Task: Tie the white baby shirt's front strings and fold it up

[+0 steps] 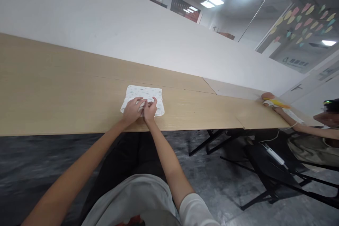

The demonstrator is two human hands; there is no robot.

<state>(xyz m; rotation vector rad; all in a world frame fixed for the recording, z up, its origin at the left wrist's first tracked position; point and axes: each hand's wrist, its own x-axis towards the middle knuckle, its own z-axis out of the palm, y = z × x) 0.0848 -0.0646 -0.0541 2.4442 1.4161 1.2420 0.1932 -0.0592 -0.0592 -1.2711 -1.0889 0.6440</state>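
Note:
A white cloth with a small scattered print lies roughly square on the wooden table, near its front edge. Over its near half, my left hand bends its fingers inward and pinches at the fabric. My right hand meets it there, thumb and fingers curled together on the same part of the cloth. The fingertips of both hands almost touch. They cover the near middle of the cloth, so the exact spot gripped is partly hidden.
The long table runs along a white wall with glass above it. To the right, another person's arm reaches over yellow and white items. A black folding chair holding a white device stands on that side.

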